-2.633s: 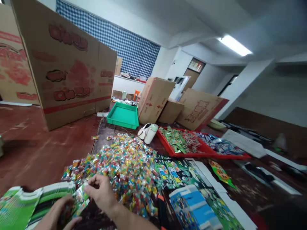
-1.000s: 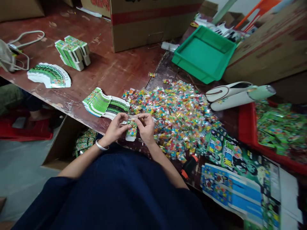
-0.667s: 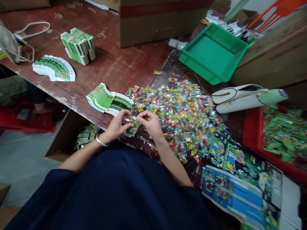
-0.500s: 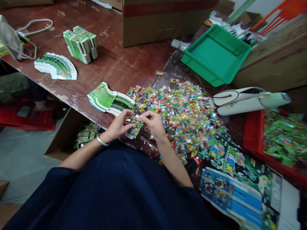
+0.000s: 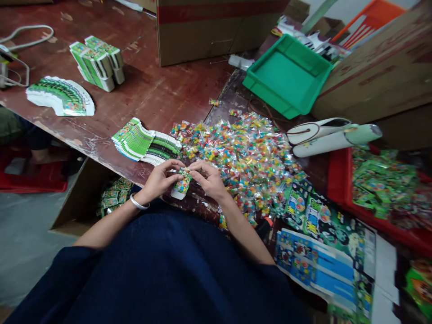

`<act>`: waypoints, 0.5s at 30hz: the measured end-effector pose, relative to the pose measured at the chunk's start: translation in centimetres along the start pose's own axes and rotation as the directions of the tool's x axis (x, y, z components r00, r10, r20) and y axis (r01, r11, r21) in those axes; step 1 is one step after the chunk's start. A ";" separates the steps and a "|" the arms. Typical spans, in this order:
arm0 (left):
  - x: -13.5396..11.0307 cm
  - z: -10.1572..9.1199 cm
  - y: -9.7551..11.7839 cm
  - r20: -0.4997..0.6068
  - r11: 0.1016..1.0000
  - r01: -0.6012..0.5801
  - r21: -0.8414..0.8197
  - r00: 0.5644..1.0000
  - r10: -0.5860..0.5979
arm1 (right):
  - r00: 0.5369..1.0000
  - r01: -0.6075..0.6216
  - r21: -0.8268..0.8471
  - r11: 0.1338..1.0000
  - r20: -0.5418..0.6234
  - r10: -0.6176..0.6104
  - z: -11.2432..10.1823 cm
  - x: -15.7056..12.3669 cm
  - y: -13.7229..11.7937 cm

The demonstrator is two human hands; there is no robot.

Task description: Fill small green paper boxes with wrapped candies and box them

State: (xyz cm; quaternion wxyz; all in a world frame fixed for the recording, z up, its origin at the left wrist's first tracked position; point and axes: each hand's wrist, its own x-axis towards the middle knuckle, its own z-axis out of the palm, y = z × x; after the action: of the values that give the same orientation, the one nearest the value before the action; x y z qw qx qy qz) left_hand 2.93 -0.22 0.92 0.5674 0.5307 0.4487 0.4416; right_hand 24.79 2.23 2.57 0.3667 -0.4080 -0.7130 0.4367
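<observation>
Between my hands is a small green printed candy box (image 5: pixel 182 182), its white end flap hanging open toward me. My left hand (image 5: pixel 162 181) grips the box's left side between thumb and fingers. My right hand (image 5: pixel 208 181) pinches the box's upper right edge; the fingertips partly cover it. Just beyond my left hand lies a fanned row of flat green-and-white boxes (image 5: pixel 146 143). A wide heap of clear candy packets (image 5: pixel 243 157) with colourful sweets spreads beyond and right of my right hand.
A green plastic tray (image 5: pixel 286 74) stands at the back right, near large cardboard boxes (image 5: pixel 219 33). To the right are a red crate (image 5: pixel 340 180) of green packets and printed cartons (image 5: pixel 317 270). An open carton (image 5: pixel 76 202) of filled boxes sits below the table's left edge.
The view has swung slightly right, so things on the table appear further left. My right fingers have shifted on the candy box's top edge, and the box is turned more upright.
</observation>
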 end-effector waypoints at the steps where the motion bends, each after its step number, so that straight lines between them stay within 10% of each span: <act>1: 0.1 -0.1 -0.1 -0.006 1.000 0.005 0.008 1.000 -0.005 | 1.000 -0.007 -0.071 0.997 0.014 0.008 -1.1 0.1 0.4; 6: 0.9 -0.8 -0.6 -0.071 0.997 0.033 0.064 0.997 -0.029 | 0.944 -0.275 -0.702 0.657 -0.327 0.045 -6.4 1.4 3.5; 9: 1.0 -0.7 -0.9 -0.085 0.997 0.071 0.028 0.994 -0.069 | 0.944 -0.321 -0.812 0.487 -0.314 0.097 -7.4 2.0 5.1; 15: 1.0 -0.6 -0.8 -0.012 0.991 0.108 -0.076 0.994 -0.109 | 0.868 -0.278 -0.602 0.749 -0.491 -0.073 -6.9 1.6 2.9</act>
State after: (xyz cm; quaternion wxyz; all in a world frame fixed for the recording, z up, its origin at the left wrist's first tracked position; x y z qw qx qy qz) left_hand 2.54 0.87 0.01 0.6067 0.4802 0.4644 0.4309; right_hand 30.98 6.70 2.59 0.3415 -0.6458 -0.6800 0.0624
